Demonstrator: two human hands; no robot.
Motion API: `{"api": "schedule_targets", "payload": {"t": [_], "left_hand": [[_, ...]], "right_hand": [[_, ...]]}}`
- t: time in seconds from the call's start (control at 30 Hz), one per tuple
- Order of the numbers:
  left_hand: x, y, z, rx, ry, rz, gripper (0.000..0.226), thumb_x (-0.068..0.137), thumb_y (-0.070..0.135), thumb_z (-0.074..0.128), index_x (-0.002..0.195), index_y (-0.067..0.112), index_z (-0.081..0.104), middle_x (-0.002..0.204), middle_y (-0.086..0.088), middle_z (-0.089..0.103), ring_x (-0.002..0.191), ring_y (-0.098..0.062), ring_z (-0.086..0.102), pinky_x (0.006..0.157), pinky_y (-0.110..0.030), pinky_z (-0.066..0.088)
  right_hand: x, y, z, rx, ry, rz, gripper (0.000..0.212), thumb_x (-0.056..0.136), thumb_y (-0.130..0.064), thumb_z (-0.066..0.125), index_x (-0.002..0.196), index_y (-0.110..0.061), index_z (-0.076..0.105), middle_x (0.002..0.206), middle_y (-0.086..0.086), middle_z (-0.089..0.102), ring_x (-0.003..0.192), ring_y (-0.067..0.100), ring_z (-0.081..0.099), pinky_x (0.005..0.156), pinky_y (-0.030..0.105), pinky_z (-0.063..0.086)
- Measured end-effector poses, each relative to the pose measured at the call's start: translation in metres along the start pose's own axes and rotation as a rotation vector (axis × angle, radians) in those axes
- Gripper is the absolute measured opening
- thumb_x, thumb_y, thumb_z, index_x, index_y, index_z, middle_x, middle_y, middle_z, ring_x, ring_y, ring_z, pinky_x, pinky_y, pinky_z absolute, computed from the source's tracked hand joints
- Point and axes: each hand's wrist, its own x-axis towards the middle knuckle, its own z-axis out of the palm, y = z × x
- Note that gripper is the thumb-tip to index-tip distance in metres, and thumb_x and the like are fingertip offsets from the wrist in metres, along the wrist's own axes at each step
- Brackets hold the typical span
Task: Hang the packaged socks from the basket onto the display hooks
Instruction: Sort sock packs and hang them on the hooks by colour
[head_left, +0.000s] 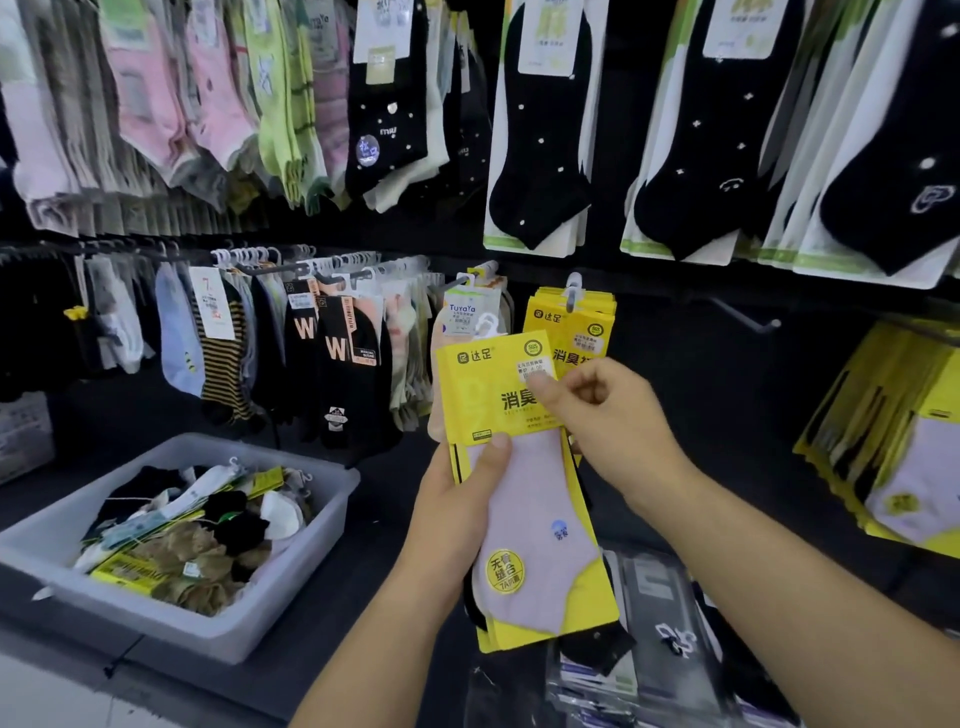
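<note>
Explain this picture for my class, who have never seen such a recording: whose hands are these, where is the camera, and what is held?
There is no machine here: a person wears a camera on the head, so the one picture looks forward and down at their own two hands. The left hand grips a yellow sock pack from its side, thumb on the front; the right hand pinches the pack's top with its fingers. Behind it, matching yellow packs hang on a display hook. Lower left stands a grey basket of mixed packaged socks. Other socks hang on the wall.

Sock shop, packaged socks (540, 156) on display hooks (748, 318)
</note>
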Motion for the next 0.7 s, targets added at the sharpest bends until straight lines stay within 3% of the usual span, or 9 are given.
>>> {"api": "schedule_targets", "payload": {"t": [0.1, 0.23, 0.3, 0.37, 0.43, 0.53, 0.6, 0.7], "left_hand": [[-0.001, -0.002, 0.006, 0.006, -0.011, 0.026, 0.041, 0.083, 0.056, 0.08, 0.12, 0.04, 0.074, 0.126, 0.0, 0.078, 0.115, -0.026, 0.076, 0.096, -0.048, 0.059], [-0.001, -0.003, 0.007, -0.019, -0.022, -0.008, 0.04, 0.083, 0.066, 0.075, 0.115, 0.042, 0.076, 0.124, 0.003, 0.079, 0.114, -0.021, 0.076, 0.096, -0.045, 0.059], [-0.001, -0.004, 0.005, -0.018, 0.001, -0.027, 0.037, 0.086, 0.066, 0.07, 0.113, 0.042, 0.077, 0.123, 0.004, 0.079, 0.114, -0.02, 0.076, 0.098, -0.047, 0.057], [0.0, -0.004, 0.001, 0.0, 0.017, -0.027, 0.033, 0.092, 0.061, 0.065, 0.115, 0.039, 0.077, 0.123, 0.003, 0.079, 0.114, -0.021, 0.076, 0.1, -0.05, 0.057], [0.001, -0.002, -0.003, 0.019, 0.051, -0.015, 0.03, 0.092, 0.057, 0.065, 0.112, 0.038, 0.078, 0.121, 0.002, 0.08, 0.111, -0.022, 0.077, 0.094, -0.047, 0.06], [0.004, 0.002, -0.014, 0.116, 0.121, 0.05, 0.018, 0.092, 0.055, 0.066, 0.103, 0.044, 0.077, 0.111, 0.008, 0.082, 0.1, -0.015, 0.08, 0.073, -0.029, 0.063], [0.004, 0.005, -0.023, 0.193, 0.158, 0.088, 0.01, 0.099, 0.05, 0.065, 0.099, 0.05, 0.075, 0.105, 0.014, 0.082, 0.093, -0.009, 0.08, 0.066, -0.022, 0.061], [0.005, 0.008, -0.031, 0.254, 0.201, 0.102, 0.01, 0.101, 0.048, 0.064, 0.098, 0.053, 0.073, 0.103, 0.017, 0.081, 0.09, -0.006, 0.079, 0.068, -0.025, 0.061]], "right_hand": [[-0.002, 0.0, -0.001, -0.007, 0.004, 0.05, 0.024, 0.085, -0.028, 0.08, 0.09, -0.01, 0.065, 0.085, 0.007, 0.068, 0.073, 0.012, 0.063, 0.065, 0.03, 0.054], [-0.003, 0.009, -0.013, 0.197, -0.066, 0.208, 0.014, 0.093, -0.021, 0.071, 0.089, -0.008, 0.067, 0.082, 0.005, 0.076, 0.067, 0.011, 0.069, 0.05, 0.019, 0.049], [-0.003, 0.015, -0.018, 0.269, -0.091, 0.282, 0.015, 0.096, -0.021, 0.067, 0.087, -0.008, 0.066, 0.082, 0.004, 0.077, 0.066, 0.011, 0.07, 0.051, 0.024, 0.052], [0.0, 0.019, -0.022, 0.334, -0.03, 0.315, 0.014, 0.096, -0.02, 0.066, 0.089, -0.009, 0.064, 0.087, 0.007, 0.077, 0.072, 0.017, 0.072, 0.062, 0.034, 0.058], [0.005, 0.023, -0.028, 0.351, 0.141, 0.279, 0.011, 0.095, -0.019, 0.069, 0.091, -0.011, 0.062, 0.088, 0.007, 0.076, 0.073, 0.016, 0.072, 0.066, 0.034, 0.057], [0.012, 0.024, -0.039, 0.284, 0.359, 0.131, 0.012, 0.093, -0.016, 0.072, 0.098, -0.015, 0.06, 0.086, 0.003, 0.077, 0.073, 0.01, 0.074, 0.062, 0.025, 0.056], [0.017, 0.023, -0.044, 0.219, 0.399, 0.031, 0.012, 0.094, -0.017, 0.07, 0.097, -0.019, 0.059, 0.083, -0.003, 0.078, 0.074, 0.007, 0.075, 0.061, 0.021, 0.056], [0.025, 0.021, -0.043, 0.121, 0.388, -0.044, 0.009, 0.095, -0.019, 0.069, 0.096, -0.022, 0.061, 0.08, -0.01, 0.076, 0.074, 0.005, 0.074, 0.062, 0.021, 0.056]]}}
